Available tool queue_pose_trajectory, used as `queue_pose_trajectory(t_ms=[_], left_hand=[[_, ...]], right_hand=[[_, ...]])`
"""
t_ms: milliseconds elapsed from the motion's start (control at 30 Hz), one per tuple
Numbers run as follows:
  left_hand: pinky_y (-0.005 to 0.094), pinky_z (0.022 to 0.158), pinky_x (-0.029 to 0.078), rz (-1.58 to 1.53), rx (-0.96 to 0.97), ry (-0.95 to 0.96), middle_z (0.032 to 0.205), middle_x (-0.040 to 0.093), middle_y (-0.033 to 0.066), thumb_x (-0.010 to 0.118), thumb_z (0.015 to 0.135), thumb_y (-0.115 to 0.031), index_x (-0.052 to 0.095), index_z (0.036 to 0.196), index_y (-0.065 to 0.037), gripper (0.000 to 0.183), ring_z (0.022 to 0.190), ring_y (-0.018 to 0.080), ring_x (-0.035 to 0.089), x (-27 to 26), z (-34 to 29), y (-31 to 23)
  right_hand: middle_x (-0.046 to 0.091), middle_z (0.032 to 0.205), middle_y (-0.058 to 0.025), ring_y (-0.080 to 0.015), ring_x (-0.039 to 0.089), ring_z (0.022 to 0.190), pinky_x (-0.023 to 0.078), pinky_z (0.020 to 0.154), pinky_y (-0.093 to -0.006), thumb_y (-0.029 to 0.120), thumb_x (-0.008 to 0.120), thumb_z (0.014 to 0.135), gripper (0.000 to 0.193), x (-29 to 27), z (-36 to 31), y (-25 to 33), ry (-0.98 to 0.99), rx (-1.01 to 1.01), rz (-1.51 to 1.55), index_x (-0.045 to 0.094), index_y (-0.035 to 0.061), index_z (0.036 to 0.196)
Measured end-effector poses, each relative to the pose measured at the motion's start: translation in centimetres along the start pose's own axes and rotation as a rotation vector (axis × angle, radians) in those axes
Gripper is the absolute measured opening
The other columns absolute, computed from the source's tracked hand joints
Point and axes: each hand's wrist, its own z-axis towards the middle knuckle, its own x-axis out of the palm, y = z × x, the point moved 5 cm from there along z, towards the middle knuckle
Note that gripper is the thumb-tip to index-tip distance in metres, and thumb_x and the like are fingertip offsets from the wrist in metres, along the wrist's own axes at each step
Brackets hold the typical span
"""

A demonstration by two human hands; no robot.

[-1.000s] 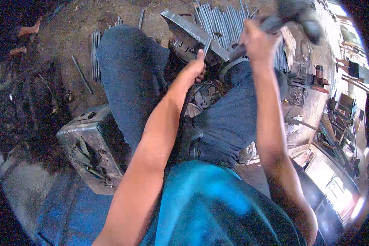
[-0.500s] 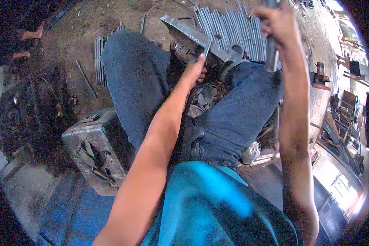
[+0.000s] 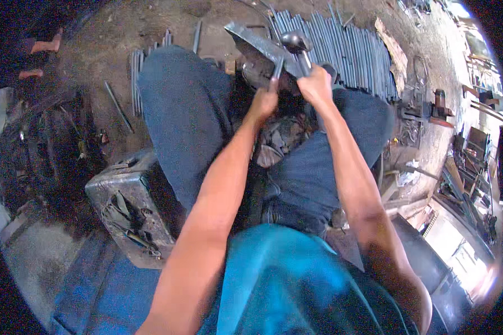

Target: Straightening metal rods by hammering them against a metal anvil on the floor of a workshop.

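Between my knees lies a grey metal anvil-like bar (image 3: pixel 254 41), slanting from upper left to lower right. My left hand (image 3: pixel 264 103) is closed around a short metal rod (image 3: pixel 278 68), whose upper end rests at the edge of the bar. Just to its right, my right hand (image 3: pixel 317 85) grips the handle of a hammer (image 3: pixel 295 41). The rounded hammer head is over the bar, close to the rod's tip. Whether it touches the rod or the bar, I cannot tell.
Many metal rods (image 3: pixel 341 53) lie in a row beyond my right knee, with more rods (image 3: pixel 136 84) beside my left knee. A battered metal box (image 3: pixel 126 218) stands at my left hip. At the upper left are a person's bare feet (image 3: pixel 47 44). An angle grinder-like tool (image 3: pixel 440 106) lies right.
My right hand has swung the hammer down and left from a raised position to the bar. The left hand keeps its hold on the rod and has shifted slightly toward me.
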Motion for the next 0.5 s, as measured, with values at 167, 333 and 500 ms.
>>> queue_pose_trajectory(t_ms=[167,333,500], left_hand=[[0.0408,0.051,0.043,-0.138,-0.307,0.157,0.063,0.056,0.0129,0.034,0.088,-0.061,0.058,0.072,0.004,0.071,0.054,0.0264,0.054,1.3,-0.6,-1.2],[0.0336,0.044,0.036,-0.395,-0.482,0.308,0.061,0.048,0.0026,0.035,0.087,-0.064,0.054,0.078,-0.004,0.063,0.047,0.0162,0.046,1.2,-1.3,2.0],[0.0295,0.041,0.031,-0.396,-0.484,0.313,0.058,0.043,-0.0010,0.036,0.088,-0.063,0.050,0.074,-0.008,0.058,0.045,0.0123,0.040,1.5,-1.9,-0.8]], right_hand=[[0.051,0.054,-0.0071,-0.0154,0.048,0.040,0.038,0.035,-0.0315,0.008,0.065,0.066,0.023,-4.8,4.0,4.7,0.027,-0.105,0.178,0.052,-0.0045,0.080],[0.047,0.054,0.0000,-0.0100,0.040,0.037,0.033,0.036,-0.0248,0.004,0.064,0.073,0.009,-15.3,2.7,12.6,-0.005,-0.289,0.538,0.055,0.0026,0.073],[0.039,0.045,0.0046,-0.0054,0.038,0.034,0.036,0.035,-0.0204,0.007,0.056,0.078,0.018,-22.5,-3.6,19.8,-0.143,-0.549,0.889,0.048,0.0079,0.062]])
